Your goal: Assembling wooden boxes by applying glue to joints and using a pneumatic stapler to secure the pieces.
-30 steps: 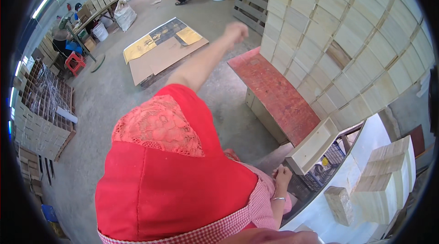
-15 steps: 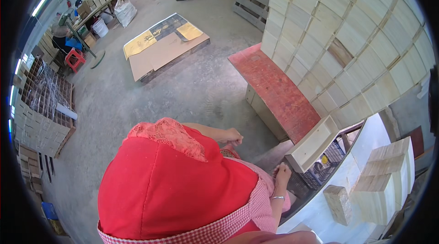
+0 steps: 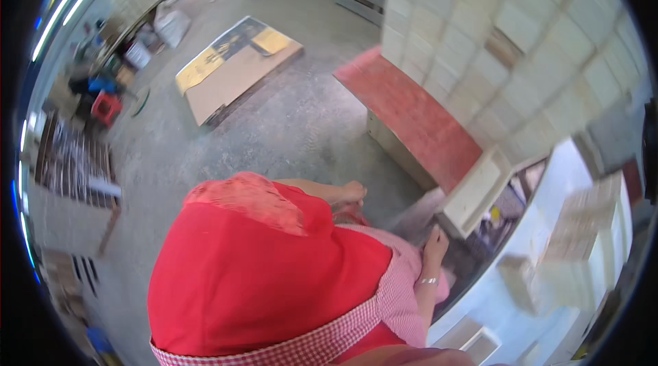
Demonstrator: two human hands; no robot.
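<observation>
Closest below the camera, a red cloth top with a lace panel (image 3: pixel 267 284) covers the person's torso, with the fingers just past its right side. The left hand (image 3: pixel 354 192) has its fingers curled inward near the lap; I cannot tell if they hold anything. The right hand (image 3: pixel 436 242), a silver bracelet (image 3: pixel 429 281) at its wrist, has its fingers drawn together, and their grip cannot be made out.

Just right of the right fingers is the near end of a long, shallow, open box of pale wood (image 3: pixel 476 191); contact is unclear. A dark plastic crate (image 3: pixel 495 218) sits low beyond that end. Farther right, the curved edge of a white table (image 3: pixel 473 311) runs alongside the right forearm, carrying stacked pale wooden blocks (image 3: pixel 582 222).

Ahead of the right fingers stands a red-painted wooden table (image 3: pixel 411 126), its left edge facing a stretch of grey concrete floor (image 3: pixel 295 119) that runs from the left fingers to flat brown cardboard sheets (image 3: pixel 240 75). A tall wall of pale wooden blocks (image 3: pixel 493 30) bounds the right side.

A second ago the left arm was stretched far forward; now it is drawn back. The right hand remains beside the box, and the view has shifted and blurred.
</observation>
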